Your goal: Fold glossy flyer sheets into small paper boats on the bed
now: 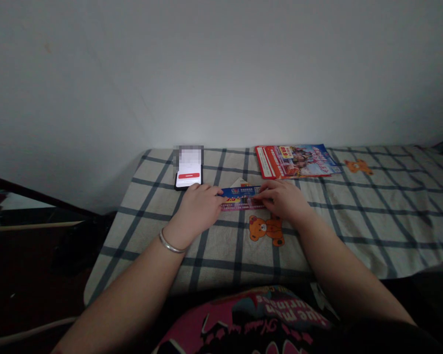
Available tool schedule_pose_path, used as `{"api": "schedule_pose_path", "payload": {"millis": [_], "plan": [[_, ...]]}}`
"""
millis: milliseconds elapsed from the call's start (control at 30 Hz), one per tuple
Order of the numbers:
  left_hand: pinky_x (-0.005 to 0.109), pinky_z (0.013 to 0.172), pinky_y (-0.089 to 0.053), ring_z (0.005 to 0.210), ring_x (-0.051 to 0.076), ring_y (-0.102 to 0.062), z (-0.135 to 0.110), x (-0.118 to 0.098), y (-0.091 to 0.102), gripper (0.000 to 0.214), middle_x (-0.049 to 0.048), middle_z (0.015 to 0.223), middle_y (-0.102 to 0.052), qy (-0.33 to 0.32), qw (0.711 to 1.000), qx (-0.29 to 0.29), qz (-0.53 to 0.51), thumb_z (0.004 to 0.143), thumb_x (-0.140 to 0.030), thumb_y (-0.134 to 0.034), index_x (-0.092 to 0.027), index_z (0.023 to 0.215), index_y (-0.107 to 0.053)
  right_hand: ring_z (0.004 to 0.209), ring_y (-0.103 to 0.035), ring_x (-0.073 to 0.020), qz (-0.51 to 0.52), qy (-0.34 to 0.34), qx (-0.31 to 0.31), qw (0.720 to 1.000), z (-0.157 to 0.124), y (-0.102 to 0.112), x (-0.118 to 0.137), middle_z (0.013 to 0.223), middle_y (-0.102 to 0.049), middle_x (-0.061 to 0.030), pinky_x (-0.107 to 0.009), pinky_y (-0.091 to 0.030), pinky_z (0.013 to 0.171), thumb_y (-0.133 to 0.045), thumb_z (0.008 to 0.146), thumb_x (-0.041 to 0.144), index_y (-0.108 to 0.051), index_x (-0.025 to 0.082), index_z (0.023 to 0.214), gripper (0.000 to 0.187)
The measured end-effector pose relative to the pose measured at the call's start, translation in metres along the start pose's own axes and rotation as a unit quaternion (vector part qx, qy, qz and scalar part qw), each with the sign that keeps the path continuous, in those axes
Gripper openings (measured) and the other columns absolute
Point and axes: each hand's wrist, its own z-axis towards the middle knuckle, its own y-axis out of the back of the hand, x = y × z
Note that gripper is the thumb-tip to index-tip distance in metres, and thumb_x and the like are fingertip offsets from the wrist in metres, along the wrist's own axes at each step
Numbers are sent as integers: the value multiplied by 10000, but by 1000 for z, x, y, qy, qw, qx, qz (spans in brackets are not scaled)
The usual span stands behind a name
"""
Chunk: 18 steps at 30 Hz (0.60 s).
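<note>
A folded printed leaflet (241, 197), blue along the top and pinkish below, lies low over the checked tablecloth between my hands. My left hand (201, 206) grips its left end, thumb and fingers closed at the edge. At the right end, my right hand (286, 200) pinches the paper with its fingertips. A pale corner of paper (241, 183) sticks up behind the leaflet's top edge; whether it belongs to the same sheet I cannot tell. Below the leaflet a printed teddy bear (266, 230) shows on the cloth.
A phone (189, 179) with a lit screen and a red button lies beyond my left hand. Several colourful leaflets (295, 161) are stacked at the back right, near the wall (221, 73). The tablecloth (140, 206) covers the table, whose left edge drops to a dark floor.
</note>
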Motion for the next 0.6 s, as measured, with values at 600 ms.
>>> {"api": "schedule_pose_path", "payload": {"millis": [600], "plan": [[387, 760, -476, 936, 251, -665, -5, 13, 4, 253, 26, 1128, -708, 7, 1000, 17, 7, 900, -198, -551, -277, 1019, -760, 927, -661, -196, 5, -45, 40, 998, -9, 8, -26, 1110, -706, 21, -318, -499, 738, -598, 830, 196, -788, 345, 973, 281]]}}
